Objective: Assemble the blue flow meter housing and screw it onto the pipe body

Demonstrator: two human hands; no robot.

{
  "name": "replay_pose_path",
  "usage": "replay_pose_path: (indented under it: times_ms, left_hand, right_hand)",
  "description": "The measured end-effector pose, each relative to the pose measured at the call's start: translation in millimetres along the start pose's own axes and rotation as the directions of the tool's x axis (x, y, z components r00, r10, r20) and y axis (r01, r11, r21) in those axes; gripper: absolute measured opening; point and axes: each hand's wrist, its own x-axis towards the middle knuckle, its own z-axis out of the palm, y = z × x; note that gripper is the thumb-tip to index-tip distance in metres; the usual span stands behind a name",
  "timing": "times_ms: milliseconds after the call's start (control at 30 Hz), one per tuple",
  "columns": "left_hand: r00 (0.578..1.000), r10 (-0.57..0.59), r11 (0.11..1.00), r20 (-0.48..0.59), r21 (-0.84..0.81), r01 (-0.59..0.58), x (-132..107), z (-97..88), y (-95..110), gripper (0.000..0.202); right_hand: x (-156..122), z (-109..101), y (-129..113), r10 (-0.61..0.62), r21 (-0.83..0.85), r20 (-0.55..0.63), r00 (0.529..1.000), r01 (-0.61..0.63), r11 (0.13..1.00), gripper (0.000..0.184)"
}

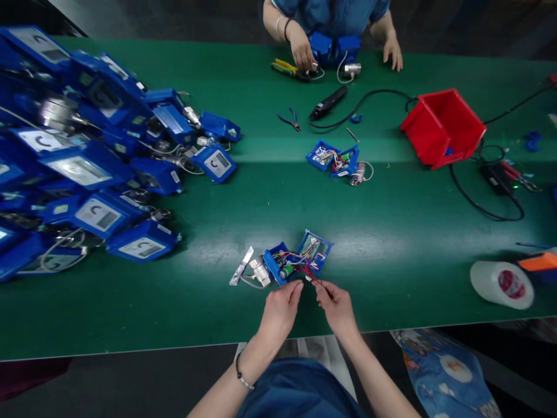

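Observation:
An opened blue device (298, 259) lies on the green table (209, 302) just ahead of me, its two halves spread apart with a circuit board, a green capacitor and red wires showing. A silver metal fitting (260, 271) and a flat metal strip (241, 266) lie at its left. My left hand (279, 310) is curled, fingertips near the device's lower edge. My right hand (336, 305) pinches the red wires (311, 276) that trail from the device.
A big heap of closed blue devices (87, 168) fills the left. Another opened device (335, 159) lies mid-table, with pliers (290, 119), a black corded tool (327, 103) and a red bin (442, 126) beyond. A tape roll (502, 283) sits right. A person's hands (301, 51) work opposite.

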Motion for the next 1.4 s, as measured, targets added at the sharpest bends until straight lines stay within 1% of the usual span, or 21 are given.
replay_pose_path:
  times_ms: [33, 100, 167, 200, 300, 367, 433, 533, 633, 733, 833, 900, 933, 1000, 1067, 1133, 1200, 1267, 1300, 1333, 1400]
  left_hand:
    - [0.995, -0.099, 0.992, 0.034, -0.073, 0.101, 0.5, 3.9, 3.1, 0.033]
    - [0.974, -0.22, 0.963, 0.059, -0.144, 0.226, 4.0, 10.5, 9.6, 0.035]
    - [0.977, -0.211, 0.976, 0.004, -0.057, 0.211, 9.7, 15.0, 15.4, 0.033]
    - [0.984, -0.177, 0.984, -0.027, 0.018, 0.178, 12.8, 16.5, 17.8, 0.029]
    - [0.992, -0.112, 0.981, -0.056, 0.153, 0.119, 20.0, 18.3, 22.8, 0.011]
    - [0.988, -0.138, 0.978, -0.067, 0.149, 0.146, 21.7, 17.2, 25.1, 0.007]
    - [0.98, -0.174, 0.973, -0.101, 0.135, 0.187, 21.4, 14.6, 27.2, 0.008]
    - [0.958, -0.253, 0.964, -0.133, 0.044, 0.26, 19.1, 10.6, 28.6, 0.008]
    - [0.93, -0.363, 0.922, -0.052, -0.162, 0.351, 16.5, 9.5, 26.4, 0.025]
    - [0.88, -0.459, 0.776, 0.122, -0.427, 0.464, 14.5, 9.0, 23.6, 0.038]
    - [0.828, -0.471, 0.545, 0.306, -0.637, 0.545, 13.8, 4.9, 25.6, 0.038]
    - [0.8, -0.434, 0.389, 0.413, -0.715, 0.58, 13.2, 1.4, 29.6, 0.038]
    - [0.792, -0.411, 0.321, 0.451, -0.742, 0.589, 12.6, 0.3, 32.0, 0.039]
    - [0.789, -0.368, 0.207, 0.493, -0.784, 0.586, 10.5, 0.3, 35.9, 0.04]
    - [0.787, -0.342, 0.117, 0.514, -0.808, 0.578, 7.6, 3.5, 37.8, 0.042]
    - [0.776, -0.331, 0.053, 0.538, -0.81, 0.584, 4.6, 8.0, 37.0, 0.044]
    - [0.753, -0.323, 0.007, 0.573, -0.794, 0.607, 2.2, 11.2, 33.8, 0.044]
    - [0.735, -0.35, 0.028, 0.581, -0.777, 0.628, 0.0, 11.2, 28.8, 0.039]
    - [0.731, -0.379, 0.103, 0.567, -0.76, 0.642, -1.2, 9.6, 26.0, 0.036]
    - [0.734, -0.413, 0.224, 0.538, -0.722, 0.655, -2.5, 6.9, 23.1, 0.035]
    - [0.784, -0.469, 0.574, 0.406, -0.535, 0.62, -5.0, -0.7, 18.0, 0.036]
  right_hand:
    - [-3.7, -1.8, -2.5, -0.106, -0.166, 0.002, 0.994, 0.105, 0.981, 0.036]
    - [-9.7, -4.4, -7.1, -0.281, -0.45, 0.055, 0.958, 0.275, 0.85, 0.037]
    - [-12.7, -5.6, -9.8, -0.335, -0.555, 0.124, 0.934, 0.345, 0.757, 0.037]
    - [-13.0, -5.9, -10.1, -0.329, -0.545, 0.149, 0.933, 0.355, 0.76, 0.036]
    - [-11.0, -7.1, -7.7, -0.243, -0.377, 0.153, 0.958, 0.284, 0.882, 0.029]
    - [-8.1, -7.5, -3.8, -0.143, -0.181, 0.135, 0.981, 0.166, 0.969, 0.027]
    - [-4.2, -6.1, 0.2, -0.022, 0.062, 0.146, 0.989, 0.013, 0.998, 0.034]
    - [3.2, -0.3, 1.9, 0.164, 0.344, 0.211, 0.964, -0.23, 0.91, 0.049]
    - [10.4, 6.1, -4.0, 0.258, 0.505, 0.342, 0.904, -0.408, 0.76, 0.052]
    - [15.1, 7.6, -11.9, 0.219, 0.626, 0.413, 0.884, -0.45, 0.636, 0.043]
    - [16.7, 4.1, -14.0, 0.247, 0.692, 0.321, 0.914, -0.404, 0.598, 0.033]
    - [16.0, 2.2, -12.7, 0.335, 0.666, 0.31, 0.889, -0.455, 0.591, 0.032]
    - [15.4, 2.3, -12.1, 0.366, 0.639, 0.351, 0.862, -0.506, 0.579, 0.033]
    - [14.2, 5.2, -11.6, 0.337, 0.602, 0.487, 0.806, -0.59, 0.539, 0.037]
    - [14.3, 10.6, -12.1, 0.223, 0.627, 0.585, 0.78, -0.609, 0.485, 0.037]
    - [16.4, 15.8, -12.8, 0.161, 0.655, 0.594, 0.788, -0.59, 0.472, 0.036]
    - [20.0, 18.4, -13.0, 0.181, 0.641, 0.569, 0.802, -0.571, 0.513, 0.034]
    - [23.5, 18.5, -13.1, 0.203, 0.619, 0.552, 0.809, -0.56, 0.55, 0.033]
    - [24.8, 18.0, -13.3, 0.204, 0.603, 0.544, 0.814, -0.548, 0.58, 0.032]
    - [25.7, 17.4, -13.7, 0.202, 0.576, 0.527, 0.826, -0.521, 0.63, 0.033]
    - [26.1, 16.9, -15.0, 0.195, 0.485, 0.455, 0.869, -0.426, 0.764, 0.033]
